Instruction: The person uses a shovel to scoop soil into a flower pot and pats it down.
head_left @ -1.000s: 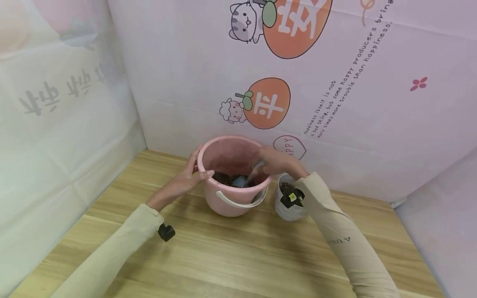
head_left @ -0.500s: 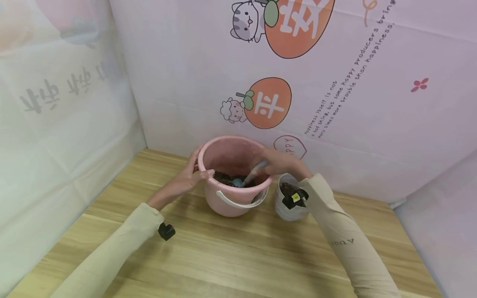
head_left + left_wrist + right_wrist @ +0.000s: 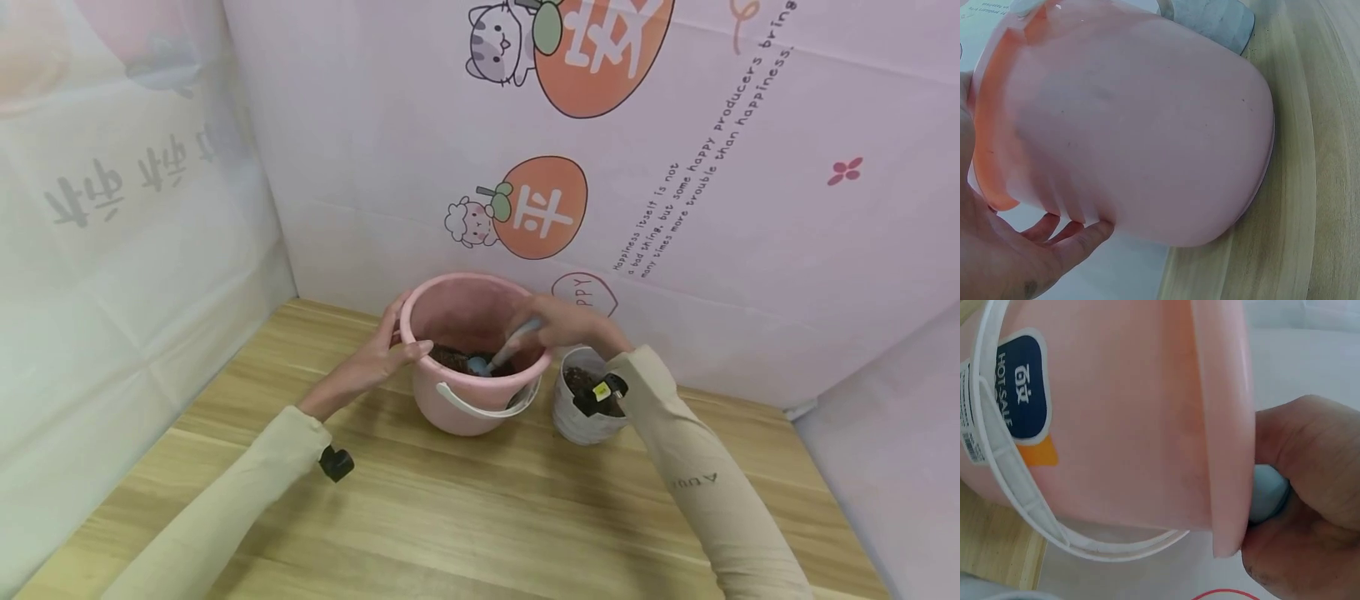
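A pink bucket [image 3: 457, 408] with dark soil [image 3: 450, 358] inside stands on the wooden table in the head view. My left hand [image 3: 378, 354] grips its left side, thumb over the rim; in the left wrist view the fingertips [image 3: 1094, 232] press the outer wall. Over the right part of the opening, my right hand [image 3: 562, 323] holds a small light-blue garden trowel [image 3: 516, 337]. Its blade is down at the soil, partly hidden by it. The right wrist view shows the rounded handle end [image 3: 1267, 492] between thumb and fingers, beside the bucket rim [image 3: 1229, 425].
A whitish pot [image 3: 581, 427] holding soil stands close to the bucket's right, under my right wrist. The bucket's white carrying handle [image 3: 480, 410] hangs down in front. A printed cloth wall [image 3: 360, 167] rises right behind the bucket, and another cloth borders the left.
My right hand has shifted slightly to the right with the trowel, and more of the trowel's handle shows. My left hand and the bucket have stayed almost still.
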Action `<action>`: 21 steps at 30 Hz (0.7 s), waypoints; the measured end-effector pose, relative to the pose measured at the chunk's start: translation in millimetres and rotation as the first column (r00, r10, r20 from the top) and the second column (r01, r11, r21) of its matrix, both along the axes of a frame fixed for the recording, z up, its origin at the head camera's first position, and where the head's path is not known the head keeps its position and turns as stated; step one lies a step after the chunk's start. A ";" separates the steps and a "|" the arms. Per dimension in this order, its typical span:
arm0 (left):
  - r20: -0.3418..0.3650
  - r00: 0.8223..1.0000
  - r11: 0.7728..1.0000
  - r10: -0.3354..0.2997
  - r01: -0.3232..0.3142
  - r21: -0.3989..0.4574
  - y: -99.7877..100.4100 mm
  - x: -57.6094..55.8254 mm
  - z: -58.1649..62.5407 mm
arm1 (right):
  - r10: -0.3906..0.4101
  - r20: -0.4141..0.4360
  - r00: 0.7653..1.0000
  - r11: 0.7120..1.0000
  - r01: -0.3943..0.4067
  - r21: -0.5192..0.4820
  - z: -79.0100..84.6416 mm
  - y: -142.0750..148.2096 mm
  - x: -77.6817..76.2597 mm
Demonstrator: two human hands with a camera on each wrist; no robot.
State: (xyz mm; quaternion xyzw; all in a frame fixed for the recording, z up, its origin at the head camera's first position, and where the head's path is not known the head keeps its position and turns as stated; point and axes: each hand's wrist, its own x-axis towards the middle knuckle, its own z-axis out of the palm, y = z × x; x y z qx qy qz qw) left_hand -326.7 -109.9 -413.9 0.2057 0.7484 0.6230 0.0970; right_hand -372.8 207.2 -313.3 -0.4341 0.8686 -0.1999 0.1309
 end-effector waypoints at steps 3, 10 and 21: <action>0.001 1.000 1.000 -0.002 0.002 -0.001 -0.1 -0.4 0.2 | 0.010 0.003 1.000 1.000 -0.010 -0.007 1.0 1.4 0.3; 0.004 1.000 1.000 0.001 -0.001 -0.005 0.2 -0.9 -1.1 | 0.083 -0.001 0.997 0.996 -0.083 -0.041 -1.9 6.8 -2.7; 0.000 1.000 1.000 0.011 -0.011 -0.015 0.4 -0.9 0.0 | 0.068 0.009 0.998 0.994 -0.067 -0.092 -1.1 14.1 -3.7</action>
